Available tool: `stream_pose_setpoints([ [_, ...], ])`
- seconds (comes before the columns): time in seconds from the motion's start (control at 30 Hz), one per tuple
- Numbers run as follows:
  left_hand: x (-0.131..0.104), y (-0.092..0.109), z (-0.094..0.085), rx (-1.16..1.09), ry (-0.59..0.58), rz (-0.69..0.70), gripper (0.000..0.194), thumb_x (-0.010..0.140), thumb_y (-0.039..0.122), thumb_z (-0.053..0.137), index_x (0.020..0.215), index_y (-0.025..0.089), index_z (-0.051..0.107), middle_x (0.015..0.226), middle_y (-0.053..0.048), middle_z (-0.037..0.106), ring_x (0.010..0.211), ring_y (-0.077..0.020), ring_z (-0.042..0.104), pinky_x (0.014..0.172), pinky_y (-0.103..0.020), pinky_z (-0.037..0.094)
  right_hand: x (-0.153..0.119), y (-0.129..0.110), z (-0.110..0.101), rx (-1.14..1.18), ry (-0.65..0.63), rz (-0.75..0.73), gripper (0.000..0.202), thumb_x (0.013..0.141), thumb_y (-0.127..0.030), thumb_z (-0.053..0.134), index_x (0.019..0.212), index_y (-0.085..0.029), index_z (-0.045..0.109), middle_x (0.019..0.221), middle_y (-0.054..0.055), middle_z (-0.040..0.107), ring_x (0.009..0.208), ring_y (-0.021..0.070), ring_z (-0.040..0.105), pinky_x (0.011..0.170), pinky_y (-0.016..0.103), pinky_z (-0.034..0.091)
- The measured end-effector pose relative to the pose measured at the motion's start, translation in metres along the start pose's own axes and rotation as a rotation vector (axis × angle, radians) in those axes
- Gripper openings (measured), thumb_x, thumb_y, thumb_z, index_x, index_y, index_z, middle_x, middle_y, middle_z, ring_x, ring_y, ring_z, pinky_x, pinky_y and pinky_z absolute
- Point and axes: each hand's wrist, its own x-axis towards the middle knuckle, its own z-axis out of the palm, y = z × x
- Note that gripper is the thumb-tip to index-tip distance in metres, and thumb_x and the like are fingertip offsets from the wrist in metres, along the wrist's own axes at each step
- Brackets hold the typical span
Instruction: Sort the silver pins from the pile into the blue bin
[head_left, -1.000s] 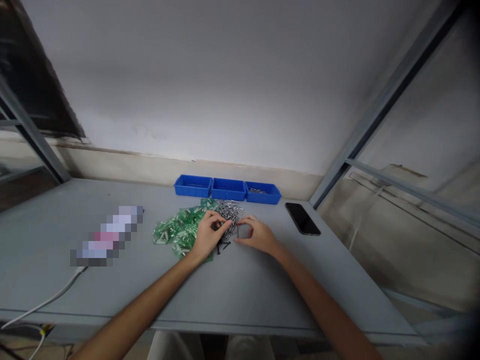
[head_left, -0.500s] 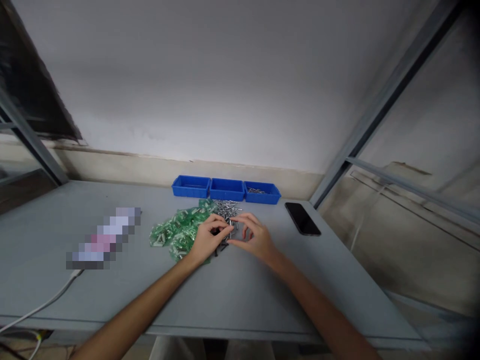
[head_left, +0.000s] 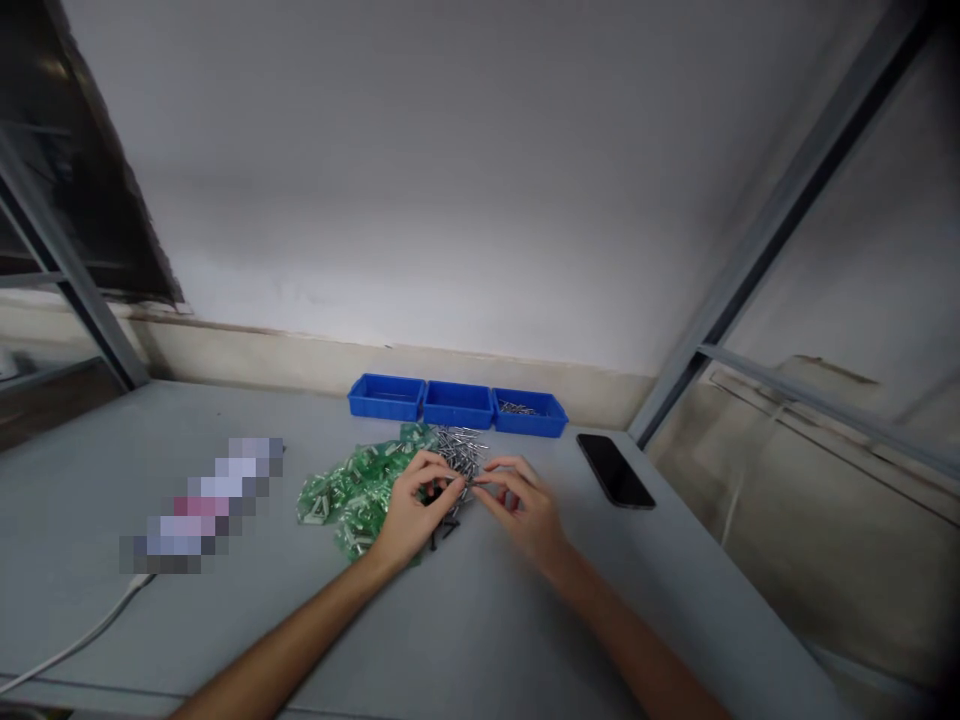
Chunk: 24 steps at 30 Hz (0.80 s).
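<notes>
My left hand (head_left: 417, 507) is closed in a pinch over the right edge of a heap of green plastic packets (head_left: 360, 485). Facing it, my right hand (head_left: 525, 505) also pinches, its fingertips almost meeting those of the left. A small, thin metal piece (head_left: 471, 482) shows between the two sets of fingertips; its shape is hard to make out. Loose metal screws or pins (head_left: 461, 447) lie in a pile just behind my hands, and a few darker ones (head_left: 448, 527) lie below my left fingers.
Three blue bins stand along the wall: the left (head_left: 386, 398) and middle (head_left: 457, 405) look empty, the right (head_left: 529, 412) holds metal pieces. A black phone (head_left: 615, 470) lies right. A pixelated object (head_left: 206, 505) with a white cable (head_left: 97, 632) lies left on the grey table (head_left: 450, 640).
My right thumb and fingers, wider apart before, have drawn together at the metal piece, which stood upright and now lies flatter. The whole view has shifted slightly, with the table lower in it.
</notes>
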Motion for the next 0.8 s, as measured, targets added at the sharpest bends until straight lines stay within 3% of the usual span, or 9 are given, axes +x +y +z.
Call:
stream_pose_setpoints([
  [0.23, -0.003, 0.001, 0.001, 0.028, -0.023, 0.023, 0.01, 0.077, 0.026, 0.061, 0.075, 0.018, 0.068, 0.084, -0.004, 0.052, 0.077, -0.0145, 0.053, 0.061, -0.023, 0.041, 0.001, -0.006, -0.001, -0.013, -0.027, 0.07, 0.007, 0.078, -0.024, 0.062, 0.079, -0.019, 0.066, 0.091, 0.004, 0.06, 0.046, 0.004, 0.049, 0.044, 0.019, 0.046],
  [0.43, 0.0, -0.003, 0.002, 0.039, 0.002, -0.008, 0.01, 0.078, 0.026, 0.059, 0.077, 0.017, 0.064, 0.084, -0.003, 0.052, 0.069, -0.0123, 0.051, 0.06, -0.023, 0.04, 0.004, -0.008, 0.001, 0.064, -0.089, 0.249, 0.009, 0.076, -0.026, 0.061, 0.074, -0.018, 0.064, 0.091, 0.005, 0.058, 0.05, 0.0056, 0.051, 0.043, 0.019, 0.044],
  [0.6, -0.001, -0.008, 0.004, 0.028, -0.08, -0.036, 0.012, 0.078, 0.028, 0.059, 0.075, 0.017, 0.062, 0.084, -0.003, 0.052, 0.069, -0.0123, 0.05, 0.06, -0.023, 0.04, 0.008, -0.004, 0.007, 0.236, -0.003, 0.448, 0.018, 0.075, -0.034, 0.061, 0.071, -0.017, 0.062, 0.09, 0.004, 0.056, 0.05, 0.0065, 0.052, 0.039, 0.019, 0.04],
  [0.7, -0.002, -0.011, 0.006, 0.016, -0.051, -0.09, 0.023, 0.075, 0.029, 0.061, 0.096, 0.018, 0.059, 0.082, -0.001, 0.052, 0.061, -0.0101, 0.048, 0.057, -0.023, 0.04, 0.013, 0.011, 0.001, 0.223, 0.087, 0.514, 0.024, 0.073, -0.04, 0.06, 0.073, -0.017, 0.063, 0.089, 0.004, 0.059, 0.046, 0.0071, 0.052, 0.037, 0.02, 0.039],
  [0.8, -0.001, -0.013, 0.005, 0.008, 0.014, -0.114, 0.039, 0.074, 0.028, 0.061, 0.11, 0.02, 0.05, 0.082, 0.001, 0.052, 0.059, -0.0095, 0.048, 0.057, -0.022, 0.041, 0.023, 0.034, -0.013, 0.085, 0.167, 0.575, 0.031, 0.073, -0.045, 0.06, 0.08, -0.015, 0.066, 0.076, 0.005, 0.064, 0.047, 0.0113, 0.055, 0.04, 0.022, 0.041],
])
